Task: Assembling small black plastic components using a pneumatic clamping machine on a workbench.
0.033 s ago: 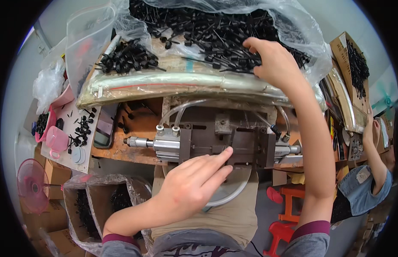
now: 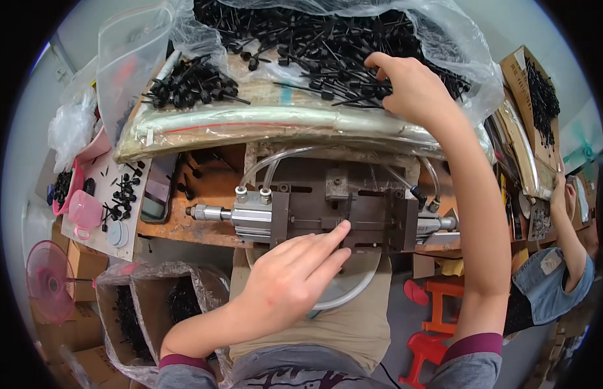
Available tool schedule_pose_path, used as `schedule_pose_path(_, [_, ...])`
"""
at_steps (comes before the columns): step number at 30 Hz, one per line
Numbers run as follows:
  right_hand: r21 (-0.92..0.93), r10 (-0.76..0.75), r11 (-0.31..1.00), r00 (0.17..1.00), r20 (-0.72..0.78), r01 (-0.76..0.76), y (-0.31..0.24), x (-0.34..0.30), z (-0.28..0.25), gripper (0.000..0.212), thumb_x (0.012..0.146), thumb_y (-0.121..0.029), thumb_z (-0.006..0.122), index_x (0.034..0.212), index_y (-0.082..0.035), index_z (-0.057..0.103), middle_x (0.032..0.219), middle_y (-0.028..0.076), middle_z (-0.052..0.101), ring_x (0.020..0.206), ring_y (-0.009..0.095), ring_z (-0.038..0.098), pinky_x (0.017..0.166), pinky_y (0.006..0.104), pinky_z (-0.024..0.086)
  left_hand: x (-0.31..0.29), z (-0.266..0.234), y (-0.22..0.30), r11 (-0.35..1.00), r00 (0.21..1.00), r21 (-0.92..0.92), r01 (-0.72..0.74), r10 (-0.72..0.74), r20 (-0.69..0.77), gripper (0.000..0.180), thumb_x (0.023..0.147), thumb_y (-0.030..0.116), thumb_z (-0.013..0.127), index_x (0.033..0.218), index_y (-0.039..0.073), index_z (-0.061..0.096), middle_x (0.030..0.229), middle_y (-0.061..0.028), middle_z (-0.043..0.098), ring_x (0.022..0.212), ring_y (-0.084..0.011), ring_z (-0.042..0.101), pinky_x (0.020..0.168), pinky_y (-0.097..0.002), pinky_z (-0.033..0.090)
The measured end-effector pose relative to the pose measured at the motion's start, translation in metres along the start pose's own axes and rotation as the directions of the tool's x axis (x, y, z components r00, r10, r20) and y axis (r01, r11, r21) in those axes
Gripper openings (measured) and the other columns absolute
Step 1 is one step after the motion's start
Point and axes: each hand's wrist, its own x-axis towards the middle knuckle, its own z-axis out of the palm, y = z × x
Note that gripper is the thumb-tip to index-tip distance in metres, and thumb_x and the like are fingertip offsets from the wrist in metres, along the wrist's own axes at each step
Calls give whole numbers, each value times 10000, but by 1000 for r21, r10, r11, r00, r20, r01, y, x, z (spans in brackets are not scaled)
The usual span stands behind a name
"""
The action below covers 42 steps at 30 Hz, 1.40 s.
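closest in is the person's lap in tan trousers [image 2: 369,324], with the left hand [image 2: 288,279] stretched out above it. index and middle fingers are pretty straight and a bit apart, index tip right by a slim black piece [image 2: 349,206] in the middle of the machine [image 2: 304,206]. thumb's hidden, so i can't tell if that hand is pinching anything.

lower left there's a box [image 2: 134,288] lined with clear plastic, black stuff in both halves. orange stool [image 2: 437,305] over on the right.

the machine is a brown metal block with a silver cylinder [image 2: 252,225] on its left and clear hoses [image 2: 275,157] looping over, all on a wooden worktop [image 2: 178,231]. pink cup [image 2: 85,207] off to the left.

past that is a plastic-wrapped edge [image 2: 249,123], then the right hand [image 2: 415,91], thumb and forefinger apart over the big pile of black stemmed parts [image 2: 353,48]. smaller clump [image 2: 194,84] sits left of it, crumpled clear plastic [image 2: 454,39] around the back. way right, another person's blue sleeve [image 2: 567,285] and a carton [image 2: 513,65] of more black parts.
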Motion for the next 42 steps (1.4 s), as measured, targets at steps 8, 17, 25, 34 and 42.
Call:
schedule_pose_path(8, [-47,-77,996,996,38,78,-3,14,10,422,771,-29,596,1188,-92,607,1040,187,679,1009,348,647,842,446,530,-21,41,-1,986,995,133,101,-103,10,254,741,56,702,980,-23,674,1269,-188,602,868,-257,656,815,-349,522])
schedule_pose_path(17, [175,-51,980,968,-248,96,26,3,8,324,811,-92,645,1131,-47,620,789,146,654,735,248,640,691,341,494,-18,49,-1,978,994,182,104,-107,5,222,746,54,673,948,-37,681,1271,-204,605,717,-209,631,740,-310,510])
schedule_pose_path(25, [828,263,560,948,-180,2,33,-23,-15,252,896,-78,619,1141,-29,648,862,67,664,731,72,596,684,224,486,-17,45,2,968,984,194,161,-173,46,219,727,64,706,934,-6,702,1232,-177,637,567,-182,590,580,-283,494])
schedule_pose_path(34, [990,385,142,921,-60,6,52,-40,-9,194,922,-59,585,1095,25,600,958,105,667,718,95,566,673,235,477,-11,44,3,970,981,168,177,-188,53,215,714,69,730,916,0,700,1206,-177,650,558,-202,598,572,-288,502])
schedule_pose_path(42, [794,356,607,882,-308,32,-57,-131,-9,198,863,70,569,1044,-7,595,833,61,634,715,113,591,659,249,486,2,17,25,964,952,-162,213,-242,-190,415,740,36,758,1134,-32,645,1229,-194,630,827,-225,687,680,-336,552])
